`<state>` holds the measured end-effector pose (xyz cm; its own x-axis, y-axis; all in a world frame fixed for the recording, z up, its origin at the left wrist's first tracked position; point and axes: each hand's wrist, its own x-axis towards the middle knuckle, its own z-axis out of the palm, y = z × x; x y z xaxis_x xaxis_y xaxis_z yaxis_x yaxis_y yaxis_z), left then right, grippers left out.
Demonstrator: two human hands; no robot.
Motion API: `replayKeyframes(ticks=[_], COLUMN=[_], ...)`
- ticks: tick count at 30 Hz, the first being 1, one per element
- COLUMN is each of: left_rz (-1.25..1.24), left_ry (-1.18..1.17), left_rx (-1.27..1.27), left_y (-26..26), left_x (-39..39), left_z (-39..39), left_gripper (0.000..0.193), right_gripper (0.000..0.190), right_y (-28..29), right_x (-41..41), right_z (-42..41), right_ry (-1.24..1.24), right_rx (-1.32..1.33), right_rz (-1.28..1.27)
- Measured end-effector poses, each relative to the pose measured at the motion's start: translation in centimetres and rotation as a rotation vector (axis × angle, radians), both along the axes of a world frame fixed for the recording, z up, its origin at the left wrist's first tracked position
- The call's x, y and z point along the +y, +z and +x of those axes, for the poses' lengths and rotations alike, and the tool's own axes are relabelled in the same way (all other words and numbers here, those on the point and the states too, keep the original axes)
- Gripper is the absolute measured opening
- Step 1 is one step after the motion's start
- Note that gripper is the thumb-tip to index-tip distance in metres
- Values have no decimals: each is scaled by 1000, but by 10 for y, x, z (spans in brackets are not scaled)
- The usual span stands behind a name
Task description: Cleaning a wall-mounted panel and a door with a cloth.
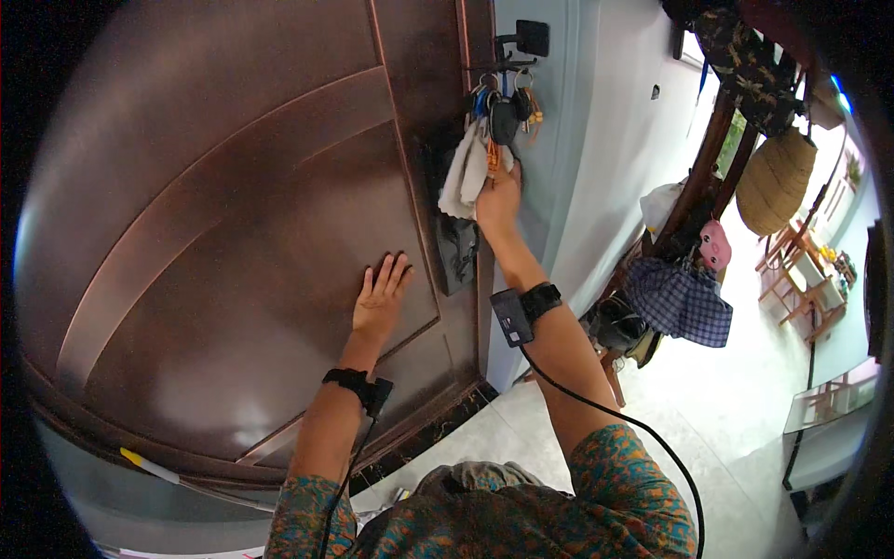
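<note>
My left hand (378,300) rests on the dark brown panelled door (300,237), its fingers spread and nothing in them. Higher up and to the right, my right hand (500,202) grips a whitish cloth (464,171) beside the door frame. Over that cloth hang bunches of keys (520,105) with fobs, and an orange strap (493,155) reaches down to my fingers. The keys hang from a black hook (513,64) on the grey-blue frame. Below the cloth shows a black door lock plate (457,255), partly covered. My right fingertips are partly hidden.
To the right stands a wooden coat rack (698,157) hung with a straw hat (777,182), a checked cloth (681,300) and bags. Chairs (814,293) stand farther back on the pale tiled floor (670,412). A yellow-tipped stick (150,467) lies at lower left. Cables run from both wrist straps.
</note>
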<state>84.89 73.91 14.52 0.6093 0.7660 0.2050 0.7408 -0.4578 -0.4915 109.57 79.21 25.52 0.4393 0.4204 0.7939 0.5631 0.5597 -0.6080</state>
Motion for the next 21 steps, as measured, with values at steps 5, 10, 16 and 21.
replayKeyframes(ticks=[5,10,16,21], left_rz=[51,109,82,159], left_ry=[35,65,55,77], left_rx=[-13,55,153,122], left_y=[0,1,-5,-11], left_x=[0,1,1,3], left_z=[-22,-7,21,-19], left_gripper=[70,72,84,87], right_gripper=[39,35,33,39], right_y=[-42,-132,-135,-29], right_x=[-19,7,8,-49], right_z=[-15,16,59,-29], right_ry=[-37,-101,-122,-107], right_rx=[-115,-335,-368,-1], right_rz=[-324,-739,-732,-529])
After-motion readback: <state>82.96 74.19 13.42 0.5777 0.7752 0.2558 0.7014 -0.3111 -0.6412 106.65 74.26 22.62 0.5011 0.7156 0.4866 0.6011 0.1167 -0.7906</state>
